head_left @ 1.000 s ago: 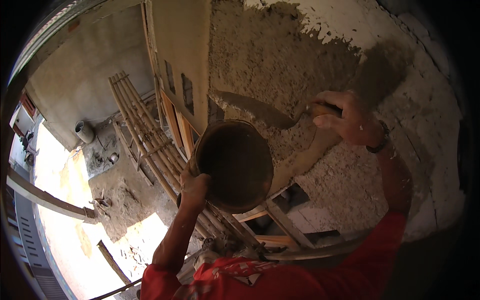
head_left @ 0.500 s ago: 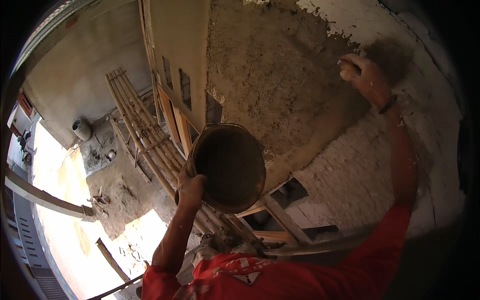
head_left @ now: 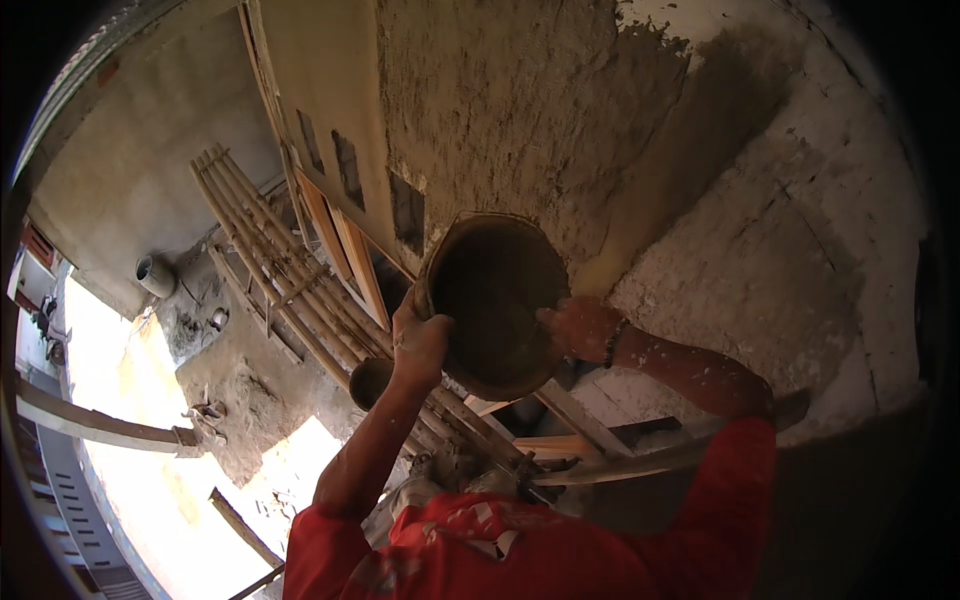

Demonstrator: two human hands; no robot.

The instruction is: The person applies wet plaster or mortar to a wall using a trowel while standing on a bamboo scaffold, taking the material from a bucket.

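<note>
My left hand [head_left: 420,343] is closed on the left rim of a round dark bucket [head_left: 497,225], its thumb over the edge. The bucket is tipped so that its shadowed inside shows; what lies in it is too dark to make out. At the bucket's right rim is my right hand [head_left: 583,328], fingers curled and partly lost in the dark opening. Whatever it grips is hidden. Beyond the bucket rises a wall with rough grey-brown plaster [head_left: 500,110], and a darker, wet-looking band [head_left: 690,150] runs along the plaster's right side.
Bamboo poles [head_left: 270,255] lashed together run below on the left. A smaller bucket [head_left: 370,383] stands beside them, under my left forearm. Wooden frame pieces [head_left: 345,245] lean by the wall. On the ground far left are a metal pail [head_left: 156,275] and a sand heap [head_left: 245,400].
My right hand has come down from the upper right of the wall to the bucket. The wall there now shows a longer dark band. My left hand and the bucket have shifted slightly up and right.
</note>
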